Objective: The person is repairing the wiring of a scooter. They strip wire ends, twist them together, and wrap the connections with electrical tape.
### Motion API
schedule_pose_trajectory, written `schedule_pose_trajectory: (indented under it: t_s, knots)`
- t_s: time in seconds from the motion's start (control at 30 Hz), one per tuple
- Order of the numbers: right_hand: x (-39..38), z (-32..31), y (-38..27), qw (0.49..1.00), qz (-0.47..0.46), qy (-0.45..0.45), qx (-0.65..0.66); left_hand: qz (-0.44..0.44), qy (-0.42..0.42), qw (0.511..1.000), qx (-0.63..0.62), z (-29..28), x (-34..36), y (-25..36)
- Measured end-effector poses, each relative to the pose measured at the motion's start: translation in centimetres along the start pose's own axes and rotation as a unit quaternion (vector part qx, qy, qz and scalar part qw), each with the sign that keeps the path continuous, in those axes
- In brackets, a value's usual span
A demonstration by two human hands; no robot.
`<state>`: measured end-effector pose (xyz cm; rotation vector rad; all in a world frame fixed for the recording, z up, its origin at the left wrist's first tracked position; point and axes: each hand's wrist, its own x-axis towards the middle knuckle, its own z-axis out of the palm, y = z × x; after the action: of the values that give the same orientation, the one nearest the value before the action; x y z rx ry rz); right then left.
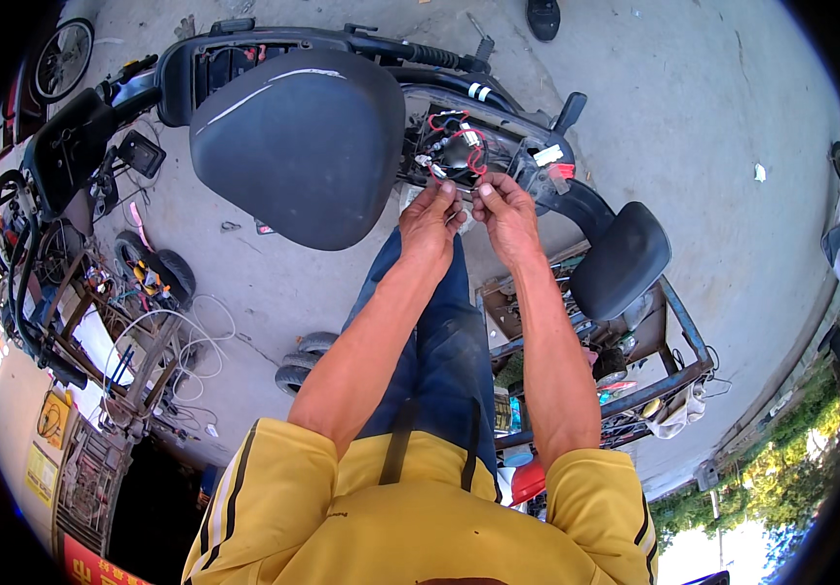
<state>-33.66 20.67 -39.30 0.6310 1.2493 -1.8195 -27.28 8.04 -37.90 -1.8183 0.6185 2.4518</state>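
An electric scooter lies across the view ahead of me, its dark padded seat point(298, 146) to the left of my hands. In the scooter's opened rear body, red and black wires point(476, 156) with white connectors lie in a tangle. My left hand point(429, 226) is closed at the near edge of this opening, fingertips pinched by a red wire. Close beside it, my right hand point(506, 219) is closed too, thumb and forefinger pinching the end of a red wire loop. The fingers hide the wire ends.
A padded backrest point(623, 261) juts out at the right. Below it stands a metal-framed cart point(678, 366) with tools and parts. Loose tyres point(295, 366) lie by my legs. White tubing point(207, 336) coils near a cluttered bench at left. A dark shoe point(543, 18) shows at the top.
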Motion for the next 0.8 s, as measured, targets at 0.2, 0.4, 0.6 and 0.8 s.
schedule_pose_trajectory:
  t_s: [0.2, 0.4, 0.6, 0.8]
  knots:
    - [-0.07, 0.01, 0.01, 1.000, -0.006, -0.001, 0.001, 0.002, 0.005, 1.000, 0.009, -0.04, 0.01, -0.01]
    - [-0.09, -0.05, 0.09, 1.000, -0.011, 0.001, 0.001, 0.003, 0.008, 1.000, 0.003, 0.19, -0.17, 0.32]
    - [-0.13, 0.07, 0.06, 1.000, -0.010, 0.002, 0.003, -0.002, 0.009, 1.000, -0.007, 0.17, -0.19, 0.25]
    - [-0.20, 0.14, 0.10, 1.000, -0.014, 0.009, 0.013, -0.003, 0.012, 1.000, -0.013, 0.12, -0.19, 0.15]
